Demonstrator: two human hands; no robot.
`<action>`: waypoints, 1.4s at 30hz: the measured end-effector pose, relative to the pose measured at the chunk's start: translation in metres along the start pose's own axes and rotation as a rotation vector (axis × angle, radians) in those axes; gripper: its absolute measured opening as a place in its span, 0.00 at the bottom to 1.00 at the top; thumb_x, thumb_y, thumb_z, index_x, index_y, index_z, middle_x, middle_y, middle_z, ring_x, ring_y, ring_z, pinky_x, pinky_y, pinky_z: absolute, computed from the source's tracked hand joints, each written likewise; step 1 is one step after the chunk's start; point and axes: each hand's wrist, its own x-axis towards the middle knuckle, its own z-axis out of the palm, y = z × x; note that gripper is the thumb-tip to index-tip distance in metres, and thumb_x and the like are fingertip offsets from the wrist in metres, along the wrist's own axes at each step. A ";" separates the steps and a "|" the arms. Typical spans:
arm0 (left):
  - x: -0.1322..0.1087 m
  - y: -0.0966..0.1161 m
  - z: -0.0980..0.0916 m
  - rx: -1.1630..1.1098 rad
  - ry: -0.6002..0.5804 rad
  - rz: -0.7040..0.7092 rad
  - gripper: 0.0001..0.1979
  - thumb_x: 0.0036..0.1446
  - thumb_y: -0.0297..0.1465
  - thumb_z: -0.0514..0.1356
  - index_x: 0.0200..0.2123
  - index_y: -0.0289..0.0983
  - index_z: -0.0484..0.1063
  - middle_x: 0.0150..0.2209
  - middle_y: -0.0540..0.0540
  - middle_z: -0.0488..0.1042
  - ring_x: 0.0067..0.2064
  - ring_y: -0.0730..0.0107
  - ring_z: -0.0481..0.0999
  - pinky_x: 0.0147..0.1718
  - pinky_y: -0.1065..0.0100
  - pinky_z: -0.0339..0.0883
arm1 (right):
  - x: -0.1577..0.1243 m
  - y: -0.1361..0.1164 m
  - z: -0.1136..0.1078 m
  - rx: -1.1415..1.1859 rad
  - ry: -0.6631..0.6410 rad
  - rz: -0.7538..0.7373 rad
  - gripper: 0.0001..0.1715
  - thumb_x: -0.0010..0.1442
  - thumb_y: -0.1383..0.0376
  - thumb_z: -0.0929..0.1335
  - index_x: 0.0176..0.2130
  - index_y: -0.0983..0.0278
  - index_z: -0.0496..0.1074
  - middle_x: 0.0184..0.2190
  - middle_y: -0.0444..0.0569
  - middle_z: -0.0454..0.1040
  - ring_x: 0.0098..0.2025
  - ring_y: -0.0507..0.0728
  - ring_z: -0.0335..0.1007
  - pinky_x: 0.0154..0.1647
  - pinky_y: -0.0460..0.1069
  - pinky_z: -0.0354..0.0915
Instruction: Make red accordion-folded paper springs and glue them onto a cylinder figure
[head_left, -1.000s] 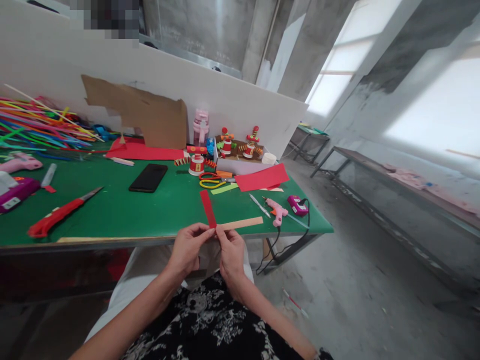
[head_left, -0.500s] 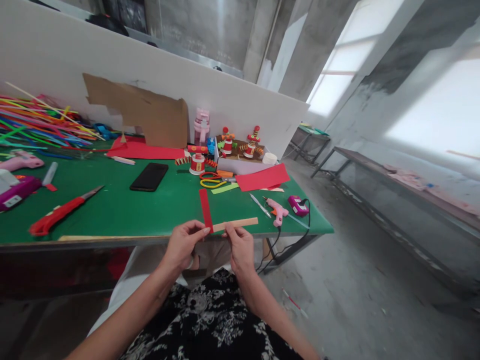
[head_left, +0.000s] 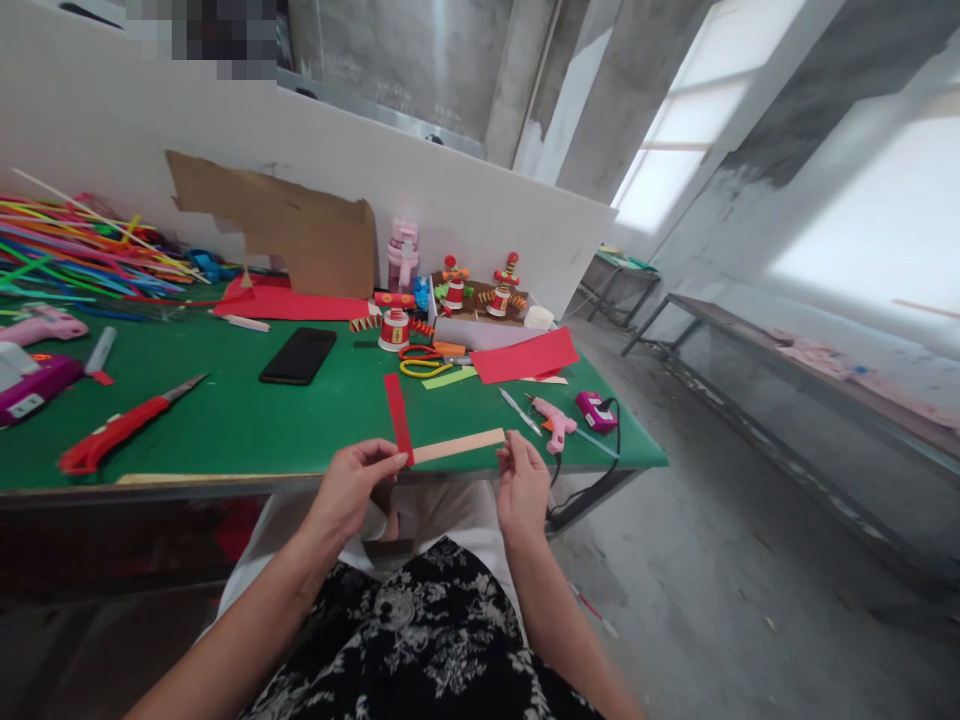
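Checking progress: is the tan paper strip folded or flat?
Flat: the tan paper strip runs straight, uncreased, between left hand and right hand.

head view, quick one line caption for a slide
The left hand pinches the corner where a red strip meets a tan strip, right hand holding the tan end, at a green table's edge.

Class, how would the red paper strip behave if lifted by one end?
Probably light, fairly stiff: the red strip stands straight from the left hand's grip. Thin like the tan strip at the right hand, so likely creases.
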 end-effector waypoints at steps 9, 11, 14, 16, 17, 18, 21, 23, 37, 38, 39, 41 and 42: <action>-0.006 0.010 0.014 -0.025 -0.072 -0.055 0.16 0.30 0.41 0.72 0.20 0.36 0.75 0.18 0.49 0.72 0.21 0.74 0.66 0.22 0.72 0.58 | -0.052 0.025 0.026 -0.175 -0.442 0.194 0.15 0.43 0.56 0.77 0.29 0.64 0.79 0.26 0.46 0.79 0.27 0.52 0.68 0.32 0.47 0.65; -0.007 0.011 0.016 -0.002 -0.074 -0.049 0.16 0.30 0.41 0.72 0.19 0.37 0.74 0.18 0.50 0.72 0.21 0.73 0.65 0.22 0.71 0.59 | -0.056 0.029 0.028 -0.209 -0.413 0.164 0.15 0.44 0.55 0.76 0.26 0.65 0.79 0.23 0.46 0.78 0.26 0.52 0.67 0.31 0.47 0.64; -0.008 0.011 0.013 0.047 -0.061 -0.029 0.15 0.31 0.40 0.71 0.19 0.36 0.74 0.18 0.50 0.71 0.21 0.73 0.65 0.23 0.71 0.59 | -0.048 0.028 0.024 -0.232 -0.321 0.129 0.17 0.43 0.54 0.77 0.19 0.65 0.76 0.18 0.44 0.74 0.23 0.51 0.64 0.29 0.47 0.62; -0.007 0.010 0.010 0.062 -0.057 -0.020 0.14 0.32 0.40 0.71 0.19 0.36 0.74 0.18 0.50 0.70 0.22 0.73 0.65 0.23 0.71 0.58 | -0.040 0.023 0.019 -0.248 -0.287 0.114 0.18 0.41 0.54 0.77 0.18 0.65 0.75 0.17 0.44 0.73 0.22 0.51 0.64 0.29 0.47 0.62; -0.007 0.010 0.008 0.059 -0.054 -0.018 0.14 0.32 0.39 0.71 0.19 0.36 0.74 0.18 0.50 0.71 0.22 0.73 0.65 0.23 0.72 0.58 | -0.036 0.020 0.017 -0.259 -0.273 0.108 0.18 0.41 0.53 0.77 0.18 0.65 0.75 0.17 0.44 0.73 0.22 0.51 0.64 0.29 0.48 0.62; -0.006 0.009 0.007 0.051 -0.049 -0.017 0.14 0.33 0.39 0.71 0.19 0.36 0.74 0.18 0.50 0.71 0.22 0.73 0.65 0.23 0.72 0.58 | -0.033 0.016 0.014 -0.268 -0.260 0.101 0.19 0.40 0.53 0.77 0.18 0.65 0.75 0.17 0.44 0.73 0.22 0.51 0.64 0.29 0.48 0.62; -0.005 0.010 0.004 0.018 -0.038 -0.024 0.14 0.33 0.39 0.71 0.19 0.36 0.74 0.18 0.50 0.71 0.21 0.74 0.65 0.22 0.72 0.57 | -0.023 0.005 0.008 -0.273 -0.215 0.071 0.19 0.38 0.53 0.78 0.20 0.66 0.76 0.17 0.44 0.73 0.22 0.51 0.64 0.29 0.47 0.62; -0.004 0.010 0.003 0.006 -0.044 -0.027 0.14 0.33 0.39 0.71 0.20 0.36 0.74 0.18 0.50 0.71 0.21 0.74 0.64 0.21 0.73 0.56 | -0.019 -0.001 0.004 -0.268 -0.203 0.039 0.20 0.38 0.53 0.78 0.21 0.66 0.77 0.17 0.43 0.73 0.22 0.51 0.64 0.29 0.47 0.62; -0.001 0.019 0.000 -0.101 -0.025 -0.083 0.17 0.27 0.38 0.74 0.20 0.34 0.74 0.17 0.50 0.71 0.20 0.77 0.66 0.21 0.74 0.58 | -0.002 -0.011 -0.003 0.042 0.041 0.023 0.19 0.35 0.56 0.79 0.26 0.64 0.77 0.23 0.43 0.75 0.24 0.48 0.66 0.28 0.45 0.65; -0.001 0.021 0.000 -0.132 -0.035 -0.105 0.18 0.27 0.37 0.75 0.20 0.34 0.74 0.18 0.50 0.72 0.20 0.77 0.66 0.22 0.74 0.58 | -0.004 -0.009 -0.001 0.042 -0.001 0.069 0.18 0.35 0.56 0.79 0.25 0.64 0.76 0.22 0.42 0.75 0.24 0.48 0.66 0.28 0.45 0.65; -0.002 0.023 0.001 -0.161 -0.054 -0.127 0.18 0.26 0.37 0.75 0.20 0.34 0.74 0.18 0.50 0.72 0.20 0.77 0.66 0.22 0.74 0.58 | -0.008 -0.005 0.001 0.027 -0.068 0.126 0.17 0.36 0.57 0.79 0.24 0.64 0.76 0.22 0.42 0.75 0.23 0.48 0.66 0.28 0.44 0.65; -0.003 0.025 0.006 -0.204 -0.106 -0.171 0.19 0.25 0.36 0.75 0.20 0.34 0.73 0.18 0.50 0.72 0.20 0.77 0.67 0.21 0.74 0.59 | -0.019 0.005 0.008 -0.006 -0.223 0.262 0.14 0.38 0.60 0.79 0.21 0.64 0.74 0.21 0.43 0.74 0.22 0.48 0.66 0.26 0.44 0.64; -0.004 0.025 0.008 -0.215 -0.133 -0.188 0.19 0.25 0.36 0.75 0.20 0.34 0.73 0.18 0.50 0.71 0.20 0.77 0.67 0.21 0.74 0.58 | -0.026 0.011 0.012 -0.007 -0.282 0.331 0.13 0.38 0.61 0.78 0.21 0.63 0.74 0.20 0.42 0.74 0.22 0.48 0.65 0.25 0.44 0.63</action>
